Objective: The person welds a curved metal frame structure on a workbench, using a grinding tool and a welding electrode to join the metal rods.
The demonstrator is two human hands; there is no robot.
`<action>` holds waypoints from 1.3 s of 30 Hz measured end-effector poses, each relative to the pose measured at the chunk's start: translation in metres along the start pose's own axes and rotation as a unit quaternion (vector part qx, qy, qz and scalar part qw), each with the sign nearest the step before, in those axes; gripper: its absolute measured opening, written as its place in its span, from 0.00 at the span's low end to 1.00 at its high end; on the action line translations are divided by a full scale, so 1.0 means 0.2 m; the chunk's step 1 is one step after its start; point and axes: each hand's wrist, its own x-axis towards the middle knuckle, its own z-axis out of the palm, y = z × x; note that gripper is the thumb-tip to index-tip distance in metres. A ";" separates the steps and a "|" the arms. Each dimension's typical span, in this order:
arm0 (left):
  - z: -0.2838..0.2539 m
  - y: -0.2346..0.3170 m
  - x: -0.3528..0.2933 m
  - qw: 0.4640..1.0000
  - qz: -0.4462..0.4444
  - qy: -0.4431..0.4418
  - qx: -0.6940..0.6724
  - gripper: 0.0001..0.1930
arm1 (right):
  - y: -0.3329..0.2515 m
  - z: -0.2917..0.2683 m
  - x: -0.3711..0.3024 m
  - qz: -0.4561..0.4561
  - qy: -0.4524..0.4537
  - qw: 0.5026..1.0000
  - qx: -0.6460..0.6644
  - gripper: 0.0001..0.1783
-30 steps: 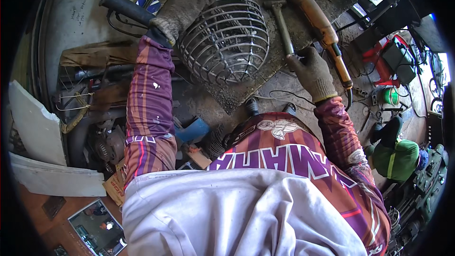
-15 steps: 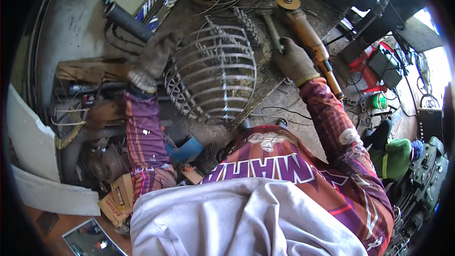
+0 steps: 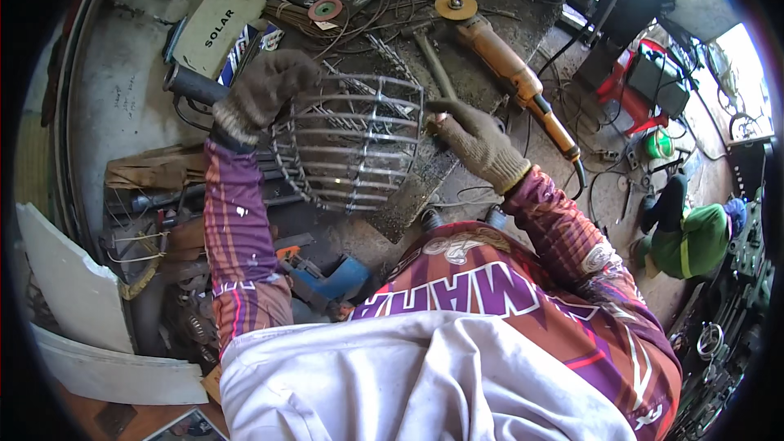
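Note:
A dome-shaped cage of curved metal bars (image 3: 373, 147) is tilted in front of me over the dark work surface. My left hand (image 3: 268, 91), in a brown knit glove, is closed around its upper left edge. My right hand (image 3: 478, 143), gloved too, is at the cage's right edge with thumb and forefinger apart. A bare fingertip shows through that glove. Whether it touches the bar is hard to see. Just beyond it lies a hammer (image 3: 434, 65), its handle pointing back toward my right fingers.
An orange angle grinder (image 3: 506, 57) with a tan disc lies to the right. Farther back are a grinding disc (image 3: 325, 10) and loose wires. A dark pipe (image 3: 194, 86) is at left. Blue tool (image 3: 335, 278) below. A person in green (image 3: 694, 241) crouches at far right.
My right hand has come off the hammer handle and moved nearer to me, toward the cage. My left hand has closed on the cage, which has tilted. The whole view has shifted.

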 end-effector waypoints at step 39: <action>1.18 0.00 -0.16 0.804 -0.176 0.516 0.237 0.36 | 0.64 -1.74 0.50 0.064 0.419 0.882 -0.207 0.32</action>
